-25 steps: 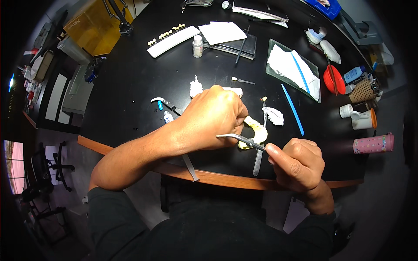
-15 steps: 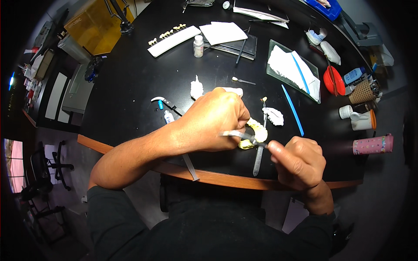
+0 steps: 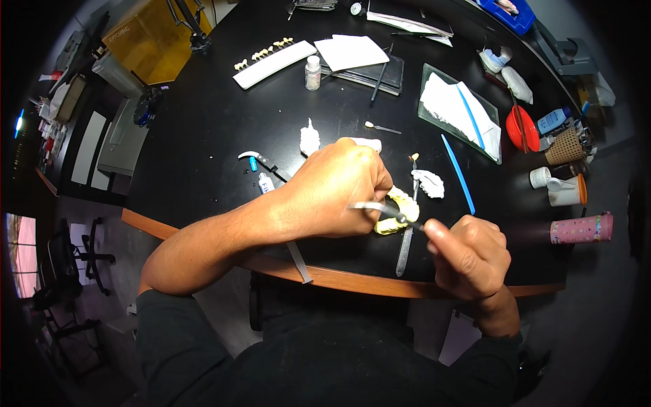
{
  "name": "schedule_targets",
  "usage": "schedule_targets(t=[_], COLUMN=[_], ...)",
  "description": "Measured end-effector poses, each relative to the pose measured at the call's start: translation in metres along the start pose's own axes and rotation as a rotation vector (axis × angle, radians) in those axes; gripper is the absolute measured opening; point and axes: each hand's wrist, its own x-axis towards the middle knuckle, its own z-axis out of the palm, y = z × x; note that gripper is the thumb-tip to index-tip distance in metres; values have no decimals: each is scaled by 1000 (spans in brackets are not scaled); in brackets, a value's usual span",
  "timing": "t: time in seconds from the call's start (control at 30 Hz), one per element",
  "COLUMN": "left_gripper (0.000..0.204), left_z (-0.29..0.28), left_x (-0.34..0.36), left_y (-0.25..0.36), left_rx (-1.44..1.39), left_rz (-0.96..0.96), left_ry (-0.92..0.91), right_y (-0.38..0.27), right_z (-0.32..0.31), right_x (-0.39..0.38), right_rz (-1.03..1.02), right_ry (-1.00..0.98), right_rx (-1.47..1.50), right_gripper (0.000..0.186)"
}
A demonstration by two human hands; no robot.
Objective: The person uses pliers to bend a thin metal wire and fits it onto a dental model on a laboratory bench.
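My right hand (image 3: 472, 256) is closed, thumb stretched along the dark handle of a small knife with a curved silver blade (image 3: 368, 205). The blade points left and passes in front of my left hand (image 3: 346, 190). That hand is closed, knuckles up, its fingertips turned away from view. Whatever it grips is hidden. Right beside its fingers is a yellow dental cast (image 3: 407, 205), partly covered by the hand and the knife. A slim metal spatula (image 3: 404, 252) lies on the table below the cast. White tooth-shaped casts (image 3: 428, 183) rest nearby.
Near my left forearm lie another curved tool (image 3: 254, 156) and a tube (image 3: 265, 182). Farther off are a small bottle (image 3: 312, 73), a white tray with several teeth (image 3: 274, 66), and a glass plate with paper (image 3: 447, 102). A red bowl (image 3: 522, 127) and pink tumbler (image 3: 582, 228) stand right.
The whole view has shifted slightly. The curved blade has moved a little to the right and up, nearer the cast's upper side; both hands keep almost the same pose.
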Motion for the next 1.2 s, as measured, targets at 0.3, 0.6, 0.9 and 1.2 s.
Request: schedule_targets(t=[0.3, 0.6, 0.9, 1.2], left_gripper=[22, 27, 28, 28], left_z=[1, 0, -1, 0], left_x=[-1, -2, -2, -2], left_y=[-3, -1, 0, -1], left_rx=[-14, -38, -23, 26], left_rz=[28, 17, -35, 0], left_ry=[21, 3, -22, 8], right_y=[0, 1, -1, -4], right_z=[-2, -3, 0, 3], right_x=[0, 1, 0, 0], right_rz=[-44, -39, -45, -39], right_ry=[-50, -39, -33, -26], right_rx=[70, 50, 42, 23], right_gripper=[42, 40, 41, 44])
